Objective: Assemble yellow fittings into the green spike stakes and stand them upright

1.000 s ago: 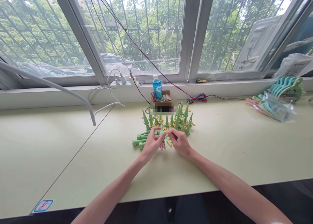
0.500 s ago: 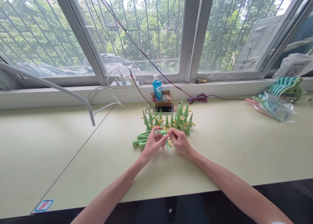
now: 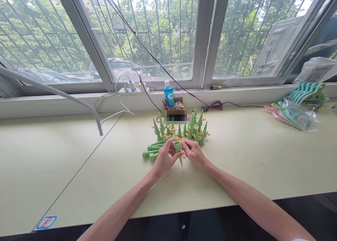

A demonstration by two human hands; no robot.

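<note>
My left hand [image 3: 166, 157] grips a green plant watering spike [image 3: 177, 147] between thumb and fingers. Its round open mouth faces up and its pointed tip slants down toward the table. Close against the spike's right side, the fingertips of my right hand [image 3: 193, 151] are pinched together; whatever they hold is hidden. Behind my hands stand several green spikes [image 3: 200, 121], points up, with small yellow valves [image 3: 195, 127] on and among them. Several more spikes [image 3: 152, 152] lie on their sides by my left hand.
A blue-labelled bottle [image 3: 169, 95] and a small cardboard box [image 3: 179, 103] are at the back. Coiled cable [image 3: 214, 105] lies right of them. Teal hangers [image 3: 310, 93] and a plastic bag [image 3: 302, 116] sit far right. A grey bent tube [image 3: 79, 101] reaches in from the left.
My left hand has turned the spike more upright, so its open mouth now shows. The right hand stays pinched beside it, nearly in the same place.
</note>
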